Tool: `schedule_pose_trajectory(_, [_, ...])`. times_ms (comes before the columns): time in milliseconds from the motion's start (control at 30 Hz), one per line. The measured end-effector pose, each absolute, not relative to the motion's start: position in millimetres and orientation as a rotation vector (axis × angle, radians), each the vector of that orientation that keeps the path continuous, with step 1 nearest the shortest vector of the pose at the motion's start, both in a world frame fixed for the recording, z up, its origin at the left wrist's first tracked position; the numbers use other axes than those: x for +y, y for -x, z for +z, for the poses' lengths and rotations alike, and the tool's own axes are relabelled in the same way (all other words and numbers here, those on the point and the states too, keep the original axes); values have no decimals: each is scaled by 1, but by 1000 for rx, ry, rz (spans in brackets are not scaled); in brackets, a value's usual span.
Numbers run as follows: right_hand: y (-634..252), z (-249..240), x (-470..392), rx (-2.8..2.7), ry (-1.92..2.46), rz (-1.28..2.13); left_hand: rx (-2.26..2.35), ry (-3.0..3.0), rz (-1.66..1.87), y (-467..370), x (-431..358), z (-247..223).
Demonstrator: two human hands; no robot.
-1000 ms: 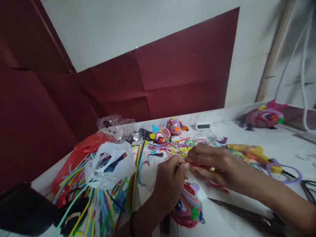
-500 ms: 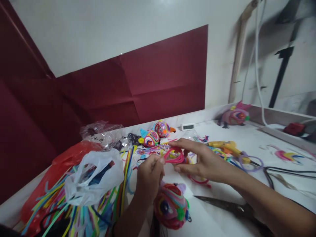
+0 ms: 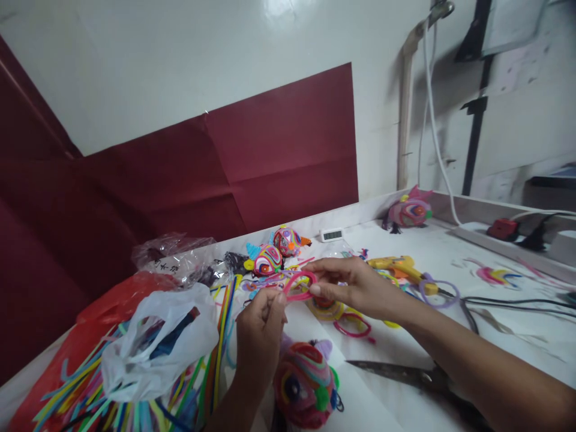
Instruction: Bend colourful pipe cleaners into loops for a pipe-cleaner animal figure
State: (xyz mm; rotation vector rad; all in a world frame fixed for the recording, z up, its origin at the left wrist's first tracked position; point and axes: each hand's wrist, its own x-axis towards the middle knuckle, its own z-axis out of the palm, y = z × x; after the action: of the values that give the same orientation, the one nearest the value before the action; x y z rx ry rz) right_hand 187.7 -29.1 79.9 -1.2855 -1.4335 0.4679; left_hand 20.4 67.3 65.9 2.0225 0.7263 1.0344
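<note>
A loop of pink pipe cleaner (image 3: 300,296) is held between my two hands at the middle of the view. My left hand (image 3: 263,321) pinches its left side with thumb and finger. On the right side, my right hand (image 3: 348,285) grips the loop between thumb and fingertips. Below them sits a round decorated fish (image 3: 306,384) wrapped in coloured strands, with a green nose and a purple piece on top. Scissors (image 3: 405,375) lie to its right, their handles partly hidden under my right forearm. Another pink loop (image 3: 353,326) rests on the table near my right hand.
At left, a white plastic bag (image 3: 157,342) lies over many pipe cleaners, beside a red bag (image 3: 108,306). Farther back are two decorated fish (image 3: 269,260), a small digital display (image 3: 332,235) and a yellow glue gun (image 3: 393,264). A pink fish (image 3: 409,210) and a power strip (image 3: 479,233) are at right.
The view has shifted, so the scene sits farther left. My right hand's fingers have closed from a spread pose onto the pink loop, which now looks rounder and more tightly gathered.
</note>
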Motion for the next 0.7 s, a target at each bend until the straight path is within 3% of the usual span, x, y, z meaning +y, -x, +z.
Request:
schedule_pose_trajectory(300, [-176, 83, -27, -1025, 1195, 861, 821, -2241, 1217, -16, 63, 67])
schedule_pose_trajectory(700, [-169, 78, -19, -847, 1175, 923, 674, -2517, 1321, -11, 69, 66])
